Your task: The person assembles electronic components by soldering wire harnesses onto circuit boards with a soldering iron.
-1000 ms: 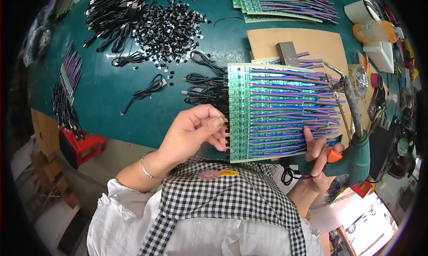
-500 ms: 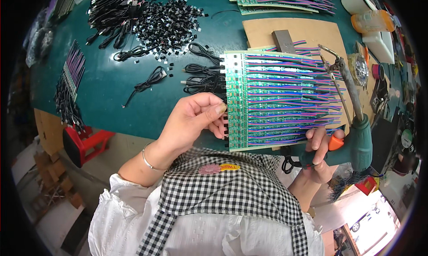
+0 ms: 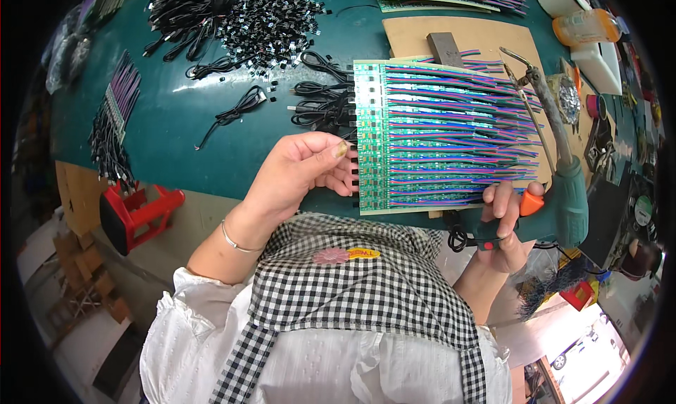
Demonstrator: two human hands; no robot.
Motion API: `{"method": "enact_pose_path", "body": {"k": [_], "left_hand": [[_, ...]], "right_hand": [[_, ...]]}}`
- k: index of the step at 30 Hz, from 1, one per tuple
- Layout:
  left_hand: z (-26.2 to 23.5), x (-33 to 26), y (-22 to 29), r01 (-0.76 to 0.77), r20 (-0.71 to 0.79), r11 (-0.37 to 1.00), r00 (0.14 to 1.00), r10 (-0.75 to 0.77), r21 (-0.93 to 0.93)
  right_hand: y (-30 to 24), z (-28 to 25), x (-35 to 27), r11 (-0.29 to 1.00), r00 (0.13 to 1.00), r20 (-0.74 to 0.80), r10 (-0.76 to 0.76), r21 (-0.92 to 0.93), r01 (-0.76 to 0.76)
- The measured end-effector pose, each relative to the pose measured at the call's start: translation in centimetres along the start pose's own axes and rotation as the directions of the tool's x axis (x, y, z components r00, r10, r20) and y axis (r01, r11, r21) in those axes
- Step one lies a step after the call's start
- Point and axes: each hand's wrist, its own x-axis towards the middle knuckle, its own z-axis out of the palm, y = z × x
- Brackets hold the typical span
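Observation:
A green circuit board panel [image 3: 373, 133] lies on the bench in front of me, with rows of blue, pink and black wires spreading over its right side. At its left edge, beside small black parts [image 3: 355, 172], my left hand [image 3: 304, 166] is closed with thumb and forefinger pinched together. What sits in the pinch is too small to make out. My right hand [image 3: 505, 224] is wrapped round the handle of a green soldering gun [image 3: 570, 203] with an orange trigger. Its metal barrel points up and away, over the wires on the panel's right.
Black cables [image 3: 320, 108] extend left from the panel. A heap of small black connectors [image 3: 271, 27] and a cable bundle [image 3: 190, 13] lie farther back. A dark metal block [image 3: 444, 50] rests on a brown board [image 3: 493, 34]. An orange bottle [image 3: 588, 27] stands at right.
The whole scene, panel and bench included, sits higher in the picture. My left hand keeps its pinch at the panel's edge, and my right hand still grips the soldering gun.

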Motion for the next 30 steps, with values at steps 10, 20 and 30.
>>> {"method": "enact_pose_path", "body": {"k": [10,20,30], "left_hand": [[-0.2,-0.8,-0.7,-0.032,0.040,0.997,0.999,0.029,0.073],[0.2,0.0,-0.3,-0.035,0.018,0.999,0.999,0.036,-0.039],[1.8,-1.1,-0.4,-0.168,-0.129,0.985,0.978,0.163,-0.026]], "right_hand": [[0.0,0.0,-0.2,1.000,1.000,-0.003,-0.001,-0.017,0.001],[0.0,0.1,-0.2,0.999,1.000,-0.018,0.002,-0.032,-0.003],[0.1,0.0,-0.1,1.000,1.000,-0.001,-0.007,-0.028,0.007]]}}
